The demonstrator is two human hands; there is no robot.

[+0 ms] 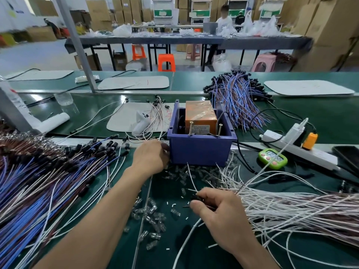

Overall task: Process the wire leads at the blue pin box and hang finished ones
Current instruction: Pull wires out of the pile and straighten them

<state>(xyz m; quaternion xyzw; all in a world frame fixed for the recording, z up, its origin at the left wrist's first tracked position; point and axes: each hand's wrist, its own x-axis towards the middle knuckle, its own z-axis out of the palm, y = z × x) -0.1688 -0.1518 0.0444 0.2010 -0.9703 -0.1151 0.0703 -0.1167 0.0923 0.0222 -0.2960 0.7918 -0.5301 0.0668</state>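
Observation:
The blue pin box (200,150) stands mid-bench with an orange block (201,116) inside and two upright screws at its front rim. My left hand (150,155) rests against the box's lower left corner, fingers curled over small clear caps; what it holds is hidden. My right hand (217,212) pinches a thin white wire lead (191,178) with a dark end, just left of a big bundle of white leads (291,208). Clear plastic caps (151,214) lie scattered between my arms. Blue and brown leads (38,175) with black ends are heaped at the left.
Another heap of blue leads (239,100) lies behind the box. A green timer (273,158), a white power strip (297,144) and a dark phone (347,156) sit to the right. A white pad (124,121) holds a few leads. A person sits at a far table.

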